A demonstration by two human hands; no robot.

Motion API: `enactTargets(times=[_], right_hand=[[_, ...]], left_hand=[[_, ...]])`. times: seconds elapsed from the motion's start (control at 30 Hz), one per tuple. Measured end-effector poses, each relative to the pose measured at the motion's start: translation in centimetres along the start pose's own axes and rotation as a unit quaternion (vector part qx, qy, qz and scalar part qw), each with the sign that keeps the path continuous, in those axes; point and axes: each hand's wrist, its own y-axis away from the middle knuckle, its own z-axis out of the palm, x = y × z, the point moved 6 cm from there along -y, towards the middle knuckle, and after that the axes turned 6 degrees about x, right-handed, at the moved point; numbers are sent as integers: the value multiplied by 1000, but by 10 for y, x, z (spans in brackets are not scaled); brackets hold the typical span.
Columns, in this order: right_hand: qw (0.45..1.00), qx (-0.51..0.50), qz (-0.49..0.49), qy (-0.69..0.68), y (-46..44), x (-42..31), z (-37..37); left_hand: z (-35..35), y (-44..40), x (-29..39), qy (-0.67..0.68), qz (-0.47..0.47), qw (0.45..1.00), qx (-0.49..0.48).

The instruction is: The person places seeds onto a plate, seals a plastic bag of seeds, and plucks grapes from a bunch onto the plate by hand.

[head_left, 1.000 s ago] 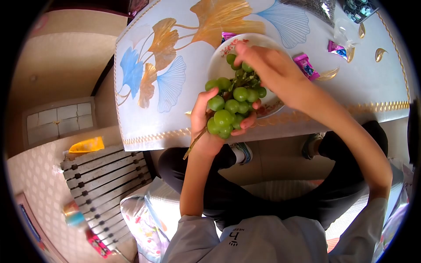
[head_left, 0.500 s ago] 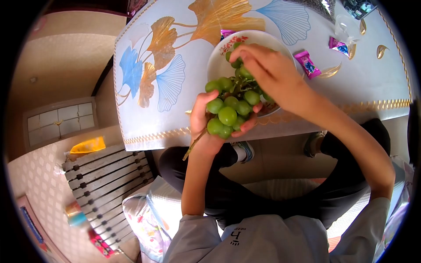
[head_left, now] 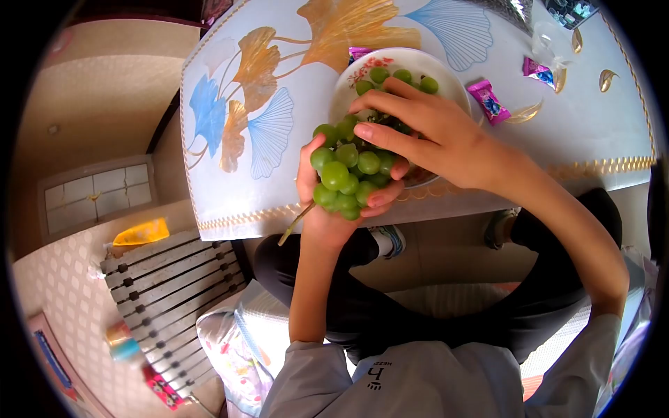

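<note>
A bunch of green grapes [head_left: 336,174] rests in my left hand [head_left: 327,226], whose fingers curl round it from below and both sides. Its brown stem [head_left: 296,224] sticks out past my wrist toward me. Over the far right part of the bunch reaches my right hand [head_left: 435,136], its thumb and forefinger apart at the grapes; the other fingers are partly hidden. Beneath and beyond the hands is a white plate [head_left: 341,97] with a red floral pattern. Several grapes [head_left: 402,75] show at its far side.
Purple wrapped candies [head_left: 489,102] lie right of the plate, and another [head_left: 358,53] touches its far left edge. A clear plastic piece [head_left: 550,45] and a dark container [head_left: 570,12] are at the far right. The patterned tablecloth [head_left: 237,202] ends near my knees.
My left hand and the bunch have shifted slightly left. My right hand has come nearer, its pinched fingers now spread, uncovering grapes at the plate's far side.
</note>
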Motion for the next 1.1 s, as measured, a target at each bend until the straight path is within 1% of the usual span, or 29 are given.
enactTargets(times=[0.03, 0.07, 0.1, 0.13, 0.2, 0.27, 0.3, 0.37, 0.43, 0.5, 0.53, 0.6, 0.67, 0.7, 0.73, 0.83, 0.87, 0.97, 1.0, 1.07, 1.1], right_hand=[[995, 37, -77, 60, 1, 1, 3], [989, 62, -106, 83, 1, 1, 1], [981, 87, -134, 107, 0, 1, 0], [984, 100, -115, 92, -1, 4, -2], [990, 112, -56, 61, -4, 12, -6], [993, 113, 26, 29, -5, 23, -9], [987, 119, 104, -42, -5, 32, -10], [951, 114, 238, -161, -6, 41, -11], [907, 96, 342, -227, -6, 38, -16], [950, 127, 250, -137, -9, 28, -23], [980, 168, 105, -24, -9, 18, -23], [977, 187, -21, 105, -6, -2, -19], [978, 152, 33, 137, -1, -24, -18], [980, 142, 28, 139, 0, -31, -16], [981, 133, 22, 142, 0, -37, -13], [978, 123, 9, 169, 3, -32, -3], [978, 124, 17, 170, 5, -27, 0], [981, 125, 38, 144, 6, -20, 9], [983, 125, 44, 130, 7, -18, 11], [972, 145, -26, 180, 9, -22, 15], [971, 150, -37, 183, 10, -23, 16]], left_hand=[[-2, 0, -1, 5, -8, 1000, -14], [-4, -1, -1, 10, -16, 999, -29], [-4, -1, -2, 14, -24, 999, -44], [-4, -2, -2, -12, -22, 999, -48], [-3, -4, -1, -65, -18, 996, -58], [-3, -5, -2, -25, -31, 996, -81], [-2, -4, -3, -4, -38, 995, -92], [0, -4, -4, -32, -26, 997, -62], [6, -4, -4, -36, -14, 999, -32], [8, -3, -5, -13, 1, 1000, 1], [7, -2, -4, -8, 0, 1000, -6], [4, 0, -1, 0, 3, 1000, -19], [0, 3, 1, -10, 29, 999, 15], [0, 4, 1, -16, 40, 999, 31], [0, 4, 5, -60, 86, 990, 94], [5, 11, 1, -99, 128, 962, 221], [0, 6, 1, -38, 89, 990, 100], [5, 7, -1, 3, 63, 993, 102], [4, 6, 0, -13, 69, 992, 102], [1, 6, 1, -47, 74, 992, 88], [0, 6, 1, -65, 72, 993, 74]])
